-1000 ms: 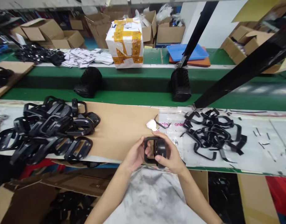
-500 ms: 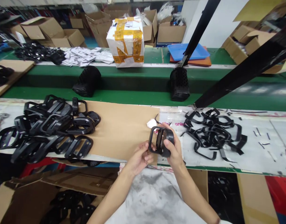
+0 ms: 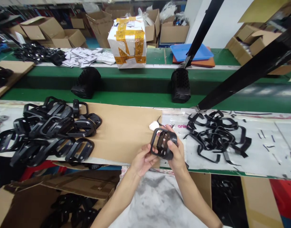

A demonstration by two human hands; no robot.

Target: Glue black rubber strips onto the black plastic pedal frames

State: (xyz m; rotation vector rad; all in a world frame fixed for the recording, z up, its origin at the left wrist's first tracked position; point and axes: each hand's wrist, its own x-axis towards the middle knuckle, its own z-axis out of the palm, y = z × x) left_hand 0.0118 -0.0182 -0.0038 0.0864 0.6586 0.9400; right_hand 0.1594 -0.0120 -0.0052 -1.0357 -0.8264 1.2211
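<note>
Just below and right of the frame's centre, my right hand (image 3: pixel 177 150) is closed around the solid side of a black, glossy, rounded-rectangular piece with an open loop (image 3: pixel 173 136), thumb lying across its near face. I have it raised and tilted, with the loop towards the left of the frame. My left hand (image 3: pixel 142 161) is half open, palm turned up and fingers loosely curled, with its fingertips at the loop's lower left corner; whether they grip it or only touch it I cannot tell.

Behind my hands, a small white rounded lump (image 3: pixel 154 125) sits near the right edge of a flat brown cardboard sheet (image 3: pixel 121 133). At the left of the frame, a heap of black looped pieces (image 3: pixel 55 125) overlaps that sheet's left side. Right of centre, a loose tangle of bent black strips (image 3: pixel 216 134) lies on a pale, plastic-covered worktop (image 3: pixel 256 158), with short dark scraps (image 3: pixel 266 147) scattered farther right.

Across the middle of the frame runs a long green surface (image 3: pixel 136 95), where two black perforated holders (image 3: pixel 180 85) stand well apart. Upper centre, I see a white box bound with yellow tape (image 3: pixel 128 47); to its right, a shallow blue tray (image 3: pixel 180 53) rests on an orange-brown sheet (image 3: pixel 203 65).
</note>
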